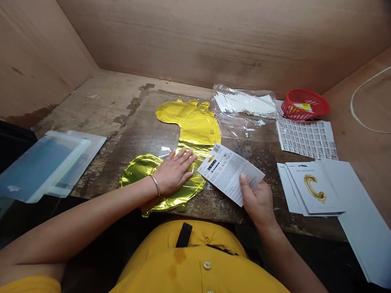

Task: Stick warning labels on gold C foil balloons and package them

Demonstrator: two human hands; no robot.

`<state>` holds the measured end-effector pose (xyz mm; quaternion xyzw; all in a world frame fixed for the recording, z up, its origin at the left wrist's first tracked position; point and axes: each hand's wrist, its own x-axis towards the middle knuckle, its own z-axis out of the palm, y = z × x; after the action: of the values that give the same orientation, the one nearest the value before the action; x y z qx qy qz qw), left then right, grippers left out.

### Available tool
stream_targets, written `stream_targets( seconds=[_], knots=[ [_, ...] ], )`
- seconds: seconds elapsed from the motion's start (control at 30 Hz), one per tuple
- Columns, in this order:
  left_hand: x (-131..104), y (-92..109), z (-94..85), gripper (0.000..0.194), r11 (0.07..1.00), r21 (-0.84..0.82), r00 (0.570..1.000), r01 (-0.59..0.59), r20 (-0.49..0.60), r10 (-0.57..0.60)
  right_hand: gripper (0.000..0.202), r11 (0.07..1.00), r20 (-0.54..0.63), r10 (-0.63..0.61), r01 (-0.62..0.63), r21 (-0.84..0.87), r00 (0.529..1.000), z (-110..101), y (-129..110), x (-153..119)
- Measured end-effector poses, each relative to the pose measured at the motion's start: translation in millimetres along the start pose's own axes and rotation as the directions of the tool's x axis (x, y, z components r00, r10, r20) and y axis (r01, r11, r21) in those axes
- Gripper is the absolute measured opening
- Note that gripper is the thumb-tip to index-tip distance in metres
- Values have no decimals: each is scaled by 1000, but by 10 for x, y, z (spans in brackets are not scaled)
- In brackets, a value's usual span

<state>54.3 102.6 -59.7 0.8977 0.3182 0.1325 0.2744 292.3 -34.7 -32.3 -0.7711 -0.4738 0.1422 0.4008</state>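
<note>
A shiny gold foil balloon (200,130), flat and curved, lies on the worn wooden table. My left hand (174,171) rests on its lower part, palm down with fingers spread. In my right hand (258,199) is a white printed card (229,175) with small text, a barcode and a hang hole, gripped at its lower right edge with the thumb on top. The card's upper left corner hangs over the balloon's right edge; whether it touches the foil I cannot tell.
At right lie balloon cards (314,189), white sheets (363,219) and a sticker sheet (307,138). Behind them stands a red basket (305,103) beside a clear bag of white sticks (244,103). Clear plastic sleeves (45,167) sit at left. Wooden panels (214,40) enclose the table.
</note>
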Motion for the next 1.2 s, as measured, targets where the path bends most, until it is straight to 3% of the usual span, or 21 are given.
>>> stream_targets(
  seconds=[0.07, 0.13, 0.23, 0.33, 0.53, 0.67, 0.8, 0.87, 0.9, 0.93, 0.97, 1.0, 1.03, 1.07, 1.1, 1.13, 1.17, 1.2],
  knots=[
    [1, 9, -3, 54, 1000, -2, 1000, -5, 8, 5, 43, 999, -10, 42, -42, 34, 999, 13, 35, 3],
    [1, 15, -12, 53, 1000, 0, 1000, -8, 26, 8, 45, 985, 99, 112, -124, 119, 989, 25, 56, 0],
    [8, 9, -41, 53, 1000, -4, 998, -24, 64, 25, 50, 924, 322, 204, -290, 248, 925, 35, 74, -17],
    [22, -8, -82, 53, 998, -32, 994, -50, 94, 53, 54, 850, 421, 264, -416, 323, 868, 22, 105, -20],
    [18, 17, -123, 57, 988, 99, 982, -119, 162, 102, 51, 796, 510, 267, -485, 361, 818, 1, 138, 101],
    [15, 23, -89, 58, 950, 250, 967, -188, 216, 135, 48, 743, 553, 251, -524, 416, 794, 151, 32, 223],
    [41, -14, -174, 57, 936, 288, 971, -202, 185, 153, 51, 709, 544, 233, -524, 472, 806, 331, -84, 227],
    [16, 37, -311, 53, 934, 257, 969, -246, 40, 244, 53, 658, 522, 243, -534, 530, 818, 352, -126, 189],
    [-15, 98, -392, 52, 942, 225, 951, -251, -123, 283, 54, 616, 488, 262, -533, 579, 833, 341, -145, 169],
    [-60, 182, -470, 52, 955, 164, 896, -246, -337, 288, 55, 569, 439, 287, -520, 637, 852, 318, -165, 149],
    [-114, 286, -535, 52, 972, 56, 790, -230, -573, 220, 55, 525, 376, 314, -490, 696, 872, 286, -187, 129],
    [-173, 402, -579, 52, 967, -122, 648, -223, -759, 54, 56, 493, 308, 339, -446, 747, 889, 252, -210, 109],
    [-228, 523, -595, 51, 899, -355, 526, -258, -832, -177, 56, 478, 243, 353, -398, 783, 903, 221, -235, 84],
    [-273, 639, -581, 44, 733, -612, 527, -296, -745, -409, 57, 475, 194, 356, -356, 805, 914, 197, -260, 55],
    [-300, 743, -542, 38, 478, -836, 623, -269, -529, -576, 56, 479, 163, 354, -329, 814, 921, 186, -285, 18],
    [-305, 832, -481, 38, 206, -961, 724, -184, -274, -633, 55, 491, 156, 346, -321, 810, 925, 190, -308, -24],
    [-287, 904, -408, 42, -6, -993, 775, -119, -90, -626, 52, 509, 164, 332, -323, 798, 929, 208, -330, -69],
    [-251, 961, -330, 47, -134, -984, 786, -113, -6, -618, 50, 529, 185, 309, -330, 781, 933, 240, -349, -114]
  ],
)
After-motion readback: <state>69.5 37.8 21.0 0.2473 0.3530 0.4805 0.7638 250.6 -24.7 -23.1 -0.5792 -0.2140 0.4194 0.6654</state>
